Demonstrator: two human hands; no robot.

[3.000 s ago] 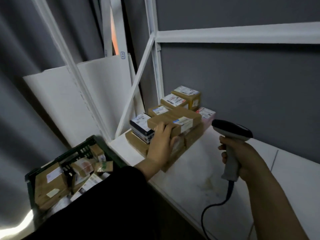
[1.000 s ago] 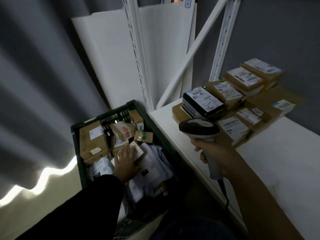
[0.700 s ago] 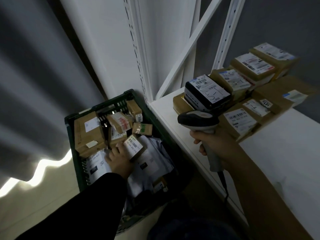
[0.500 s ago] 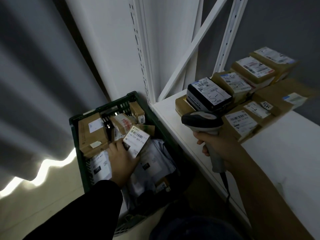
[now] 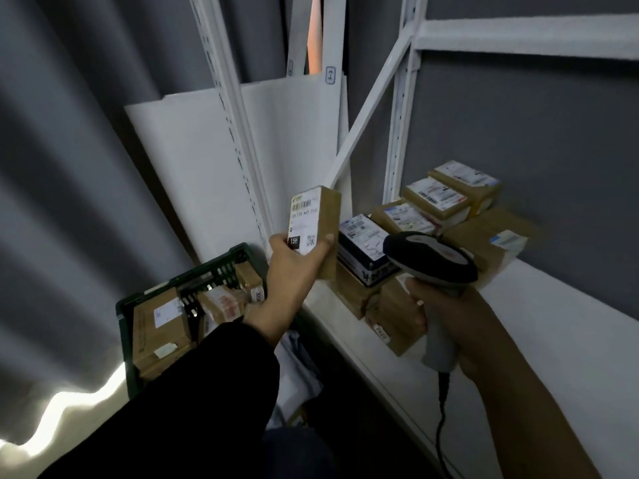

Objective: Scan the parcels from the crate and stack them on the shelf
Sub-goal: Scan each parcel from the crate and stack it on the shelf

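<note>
**Parcel raised for scanning beside the shelf**

My right hand point(image 5: 446, 316) is wrapped round the scanner point(image 5: 428, 257) handle. My left hand point(image 5: 294, 267) pinches the parcel point(image 5: 311, 219) by its lower end, label toward me, in the air between crate point(image 5: 193, 281) and shelf point(image 5: 518, 340). It looks like light, stiff cardboard, best gripped by the edges. Half a second ago it had barely left the crate.

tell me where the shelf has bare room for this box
The shelf is bare right of the stack, from the front edge back to the grey wall. Its left end by the uprights is crowded, leaving only a thin front strip. The crate is packed too.
</note>
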